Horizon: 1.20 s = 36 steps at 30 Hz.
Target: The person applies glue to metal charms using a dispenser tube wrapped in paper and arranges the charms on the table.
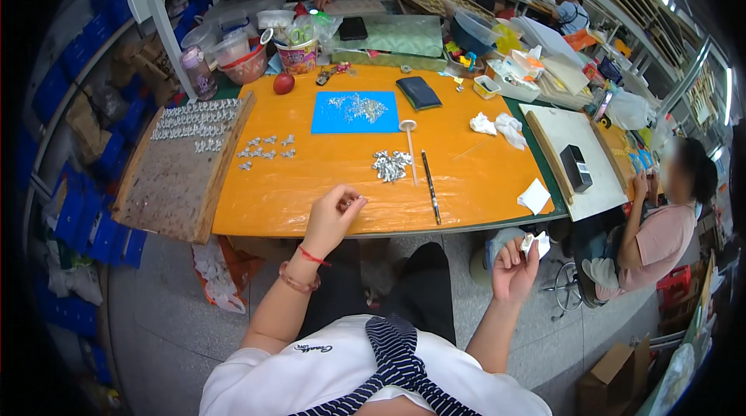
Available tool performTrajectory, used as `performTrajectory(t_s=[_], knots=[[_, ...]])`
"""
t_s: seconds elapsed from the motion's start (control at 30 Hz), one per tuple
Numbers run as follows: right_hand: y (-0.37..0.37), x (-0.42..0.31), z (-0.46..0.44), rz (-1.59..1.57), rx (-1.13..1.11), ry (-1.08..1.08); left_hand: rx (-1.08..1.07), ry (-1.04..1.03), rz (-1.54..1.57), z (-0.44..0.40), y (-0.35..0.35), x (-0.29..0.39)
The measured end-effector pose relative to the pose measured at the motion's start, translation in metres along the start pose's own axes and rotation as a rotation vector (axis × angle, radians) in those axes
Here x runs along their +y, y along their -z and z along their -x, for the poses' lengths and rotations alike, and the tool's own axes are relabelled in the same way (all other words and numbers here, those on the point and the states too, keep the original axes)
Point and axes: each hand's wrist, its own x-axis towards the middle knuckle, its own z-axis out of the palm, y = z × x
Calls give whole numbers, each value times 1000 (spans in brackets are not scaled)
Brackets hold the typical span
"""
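Over the front edge of the orange table point(311, 198), my left hand point(336, 214) is closed on a small metallic piece. My right hand point(516, 267), off the table's front edge at the right, pinches a crumpled white tissue point(535, 243). A pile of silvery pieces point(392, 166) lies near the table's middle, beside a thin stick with a round white top point(408, 126) and a dark pencil point(430, 187). Farther left, several silvery pieces point(268, 153) are laid out in rows. Tiny shiny bits lie on a blue mat point(326, 117).
A board with rows of pieces point(175, 175) stands left. Behind are a red apple point(284, 84), a dark pouch point(418, 94) and tubs. White tissues point(483, 124) and a white paper square point(534, 197) lie right. A co-worker point(660, 229) sits at the far right.
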Motion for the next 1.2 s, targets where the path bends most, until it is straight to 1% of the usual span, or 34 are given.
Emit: performTrajectory(t_s=[0.03,0.07,0.1,0.17,0.2,0.23,0.3,0.33,0.37,0.4,0.43,0.5,0.53,0.57,0.63,0.67,0.7,0.77,0.83,0.87,0.9,0.93,0.97,1.0,1.03,1.07,1.13,1.2], knots=[[-4,3,2,0,52,22,18,67,192,8,1,2],[-6,7,4,16,31,12,-61,280,427,17,6,13],[-8,10,6,48,13,-6,-61,294,432,24,8,20],[-12,18,10,118,-31,-71,-83,256,865,33,10,31],[-19,22,12,167,-26,-112,-123,210,923,34,14,36],[-22,25,14,171,-23,-126,-109,217,926,38,15,45],[-27,30,14,279,-122,-266,-61,129,939,41,17,62],[-29,30,12,293,-187,-321,-50,127,938,42,19,64],[-35,32,10,294,-194,-329,-55,40,879,43,20,65],[-45,36,9,322,-168,-285,-58,-45,821,44,20,66],[-54,39,7,353,-144,-243,-42,-47,825,45,20,68],[-70,44,0,337,-169,-255,16,-232,690,46,19,74],[-79,47,-3,369,-215,-231,7,-356,634,43,21,78],[-87,49,-5,399,-260,-208,23,-353,634,43,21,82],[-100,53,-8,430,-289,-236,21,-341,646,45,22,88],[-105,56,-8,511,-395,-183,15,-308,718,47,22,93],[-111,58,-7,591,-497,-130,24,-299,717,49,23,98],[-125,64,1,803,-573,-1,-7,-208,783,53,23,104],[-132,68,5,850,-700,161,33,-228,750,55,23,107],[-133,68,8,866,-701,209,48,-234,688,55,23,108],[-130,70,9,906,-741,316,61,-239,625,56,23,107],[-130,73,9,972,-801,398,119,-252,481,56,21,105],[-130,75,9,1039,-859,481,119,-244,481,57,20,105],[-135,72,14,1051,-832,390,122,-256,436,58,20,105],[-133,71,16,1104,-868,438,125,-269,392,58,19,106],[-135,71,18,1133,-866,447,147,-303,402,58,16,105],[-139,70,23,1165,-864,450,149,-297,402,58,16,105],[-141,70,27,1201,-813,477,151,-293,400,59,16,105]])
